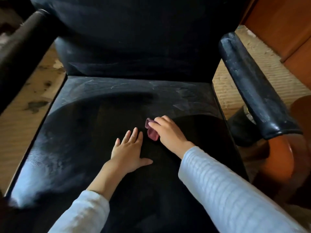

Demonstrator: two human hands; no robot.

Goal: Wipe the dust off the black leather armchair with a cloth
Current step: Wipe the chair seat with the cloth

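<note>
The black leather armchair [134, 91] fills the view, its seat streaked with pale dust toward the back and the left front corner. My right hand [168, 130] grips a small crumpled reddish-purple cloth [151, 132] and presses it on the middle of the seat. Most of the cloth is hidden under the fingers. My left hand [129, 152] rests flat on the seat just left of the cloth, fingers straight and spread, holding nothing.
A dusty right armrest [255, 88] and a left armrest [21, 52] flank the seat. Woven floor matting [269, 64] shows on both sides. Orange-brown wooden furniture [286, 22] stands at the right, with a rounded brown object [282, 158] near the seat's right front.
</note>
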